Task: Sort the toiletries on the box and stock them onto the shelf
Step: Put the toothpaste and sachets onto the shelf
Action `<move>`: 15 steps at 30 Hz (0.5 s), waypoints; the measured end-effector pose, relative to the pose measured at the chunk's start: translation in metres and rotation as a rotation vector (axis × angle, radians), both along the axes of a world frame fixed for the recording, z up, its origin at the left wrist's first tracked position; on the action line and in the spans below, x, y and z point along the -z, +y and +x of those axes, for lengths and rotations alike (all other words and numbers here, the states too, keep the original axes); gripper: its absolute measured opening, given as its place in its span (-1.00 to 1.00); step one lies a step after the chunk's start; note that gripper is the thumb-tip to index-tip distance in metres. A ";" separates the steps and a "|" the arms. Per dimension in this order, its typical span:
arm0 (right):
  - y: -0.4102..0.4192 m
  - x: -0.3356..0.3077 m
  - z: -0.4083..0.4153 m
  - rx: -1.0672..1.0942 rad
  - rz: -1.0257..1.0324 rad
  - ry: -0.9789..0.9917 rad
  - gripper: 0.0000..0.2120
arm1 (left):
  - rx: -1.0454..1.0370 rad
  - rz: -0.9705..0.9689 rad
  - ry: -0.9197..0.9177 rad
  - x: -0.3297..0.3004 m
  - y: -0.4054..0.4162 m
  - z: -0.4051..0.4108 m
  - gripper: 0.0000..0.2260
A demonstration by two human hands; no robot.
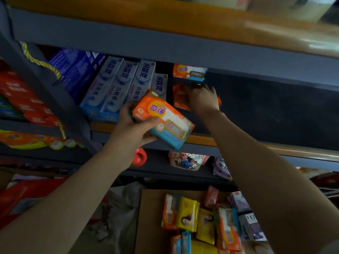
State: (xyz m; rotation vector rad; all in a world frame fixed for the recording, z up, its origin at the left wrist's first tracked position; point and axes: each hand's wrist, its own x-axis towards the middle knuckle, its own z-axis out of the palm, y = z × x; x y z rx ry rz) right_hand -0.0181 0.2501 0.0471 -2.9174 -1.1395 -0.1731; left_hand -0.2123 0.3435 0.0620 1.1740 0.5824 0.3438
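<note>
Orange soap pack (pixel 163 121) gripped by left hand (pixel 132 129); right hand (pixel 201 99) fingers clasp shelved packs (pixel 180 98).

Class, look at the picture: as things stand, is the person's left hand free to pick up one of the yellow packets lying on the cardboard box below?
Probably not yet. The left hand already grips an orange and blue soap packet up at shelf level, while the yellow packets lie on the cardboard box far below.

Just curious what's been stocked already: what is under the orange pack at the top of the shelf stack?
Under the top orange pack, more orange packs show. The right hand covers most of the stack, so I cannot count them.
</note>
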 end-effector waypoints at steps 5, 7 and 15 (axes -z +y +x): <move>-0.006 -0.006 0.007 -0.078 0.030 -0.089 -0.43 | -0.012 0.012 0.003 0.000 -0.001 0.002 -0.55; -0.025 -0.009 0.015 0.015 0.089 -0.042 -0.37 | -0.002 0.038 0.011 -0.002 -0.006 0.007 -0.56; -0.063 0.009 0.037 0.148 0.688 0.611 -0.55 | 0.085 0.144 -0.047 -0.001 -0.028 0.064 -0.76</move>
